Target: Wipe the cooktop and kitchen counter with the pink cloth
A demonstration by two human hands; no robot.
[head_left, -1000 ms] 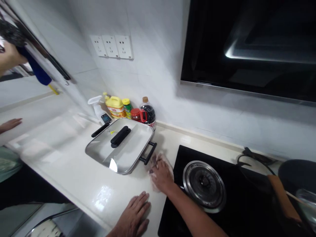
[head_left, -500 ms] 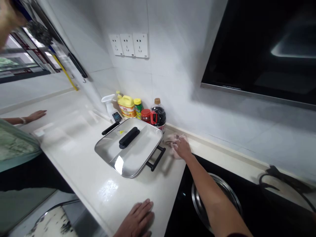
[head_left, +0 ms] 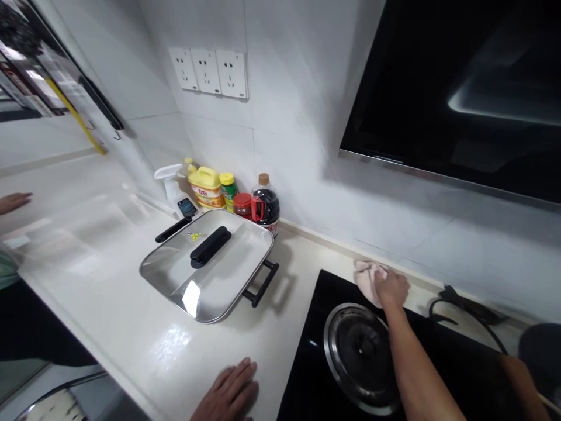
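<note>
My right hand (head_left: 391,287) is closed on a pale pink cloth (head_left: 367,280), pressing it down along the back edge of the black cooktop (head_left: 302,351), close to the wall. Below it, a round burner (head_left: 362,354) with a metal ring shows partly behind my forearm. Flat on the white countertop (head_left: 131,351) rests my left hand (head_left: 230,389), its fingers stretched out and nothing in them. A rectangular pan with a glass lid (head_left: 245,251) stands to the left, its black side handle (head_left: 265,286) pointing toward the cooktop.
Against the wall stand a dark sauce bottle (head_left: 267,204), a red-lidded jar (head_left: 242,204), a yellow jug (head_left: 207,187) and a white spray bottle (head_left: 170,181). A black range hood (head_left: 456,88) hangs above. Another person's hand (head_left: 15,202) rests at far left. A black cable (head_left: 477,318) lies behind the cooktop.
My right hand has moved right with the cloth, from the counter beside the pan to behind the burner. The view has swung right. My left hand still lies flat on the counter.
</note>
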